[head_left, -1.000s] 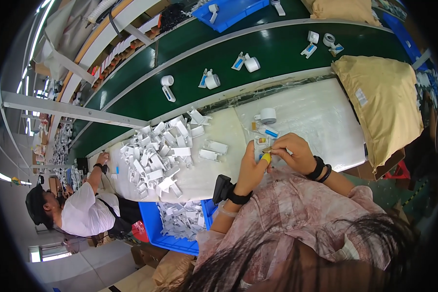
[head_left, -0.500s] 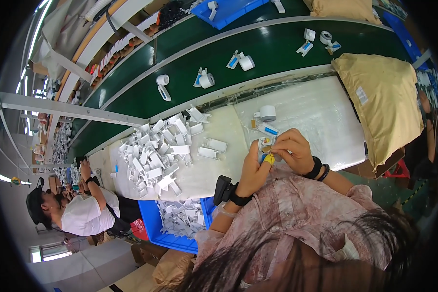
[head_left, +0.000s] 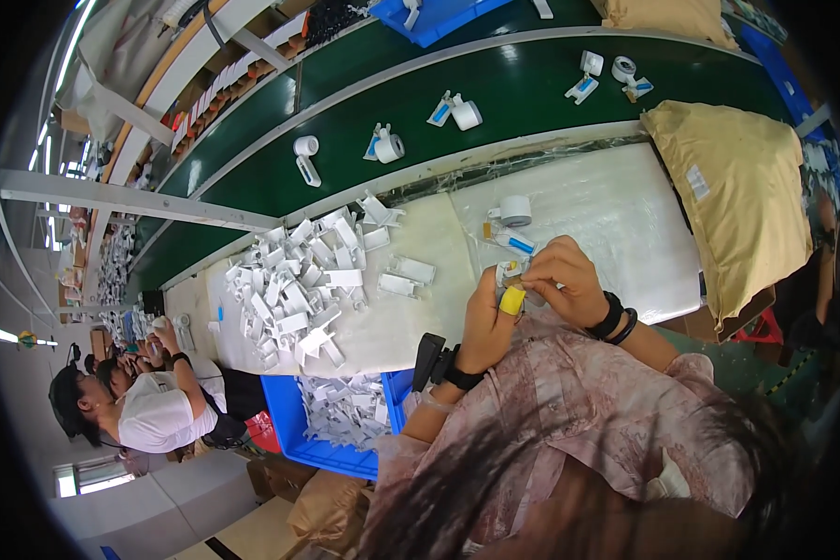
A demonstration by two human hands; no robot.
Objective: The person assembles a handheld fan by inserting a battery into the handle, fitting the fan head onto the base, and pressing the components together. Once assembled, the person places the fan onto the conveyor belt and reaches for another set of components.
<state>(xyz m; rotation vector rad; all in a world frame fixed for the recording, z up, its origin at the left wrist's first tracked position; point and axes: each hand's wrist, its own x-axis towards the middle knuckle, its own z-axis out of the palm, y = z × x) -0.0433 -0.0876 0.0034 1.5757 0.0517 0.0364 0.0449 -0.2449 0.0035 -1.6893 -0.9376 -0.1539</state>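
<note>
My left hand (head_left: 485, 327) is closed around a small white plastic part (head_left: 508, 270), holding it up in front of my chest. A yellow band or wrap (head_left: 511, 300) shows at the left thumb. My right hand (head_left: 569, 286) meets it with thumb and forefinger pinched at the part's edge; whatever lies between those fingertips is too small to make out. Just beyond both hands, a white round fan-like unit (head_left: 514, 210) lies on the bench, with a blue cylindrical cell (head_left: 521, 245) in an opened white handle beside it.
Left of my hands is a heap of white plastic housings (head_left: 294, 280), with two separate housings (head_left: 407, 276) nearby. A blue bin (head_left: 289, 425) holds more. Beyond runs a green belt (head_left: 532, 93) carrying similar units. A brown sack (head_left: 733, 205) stands right; a co-worker (head_left: 163, 406) is at left.
Units on the green belt have shifted left. The yellow wrap at my left thumb is more exposed now. Both hands stay at the white part. The co-worker's hand has moved slightly.
</note>
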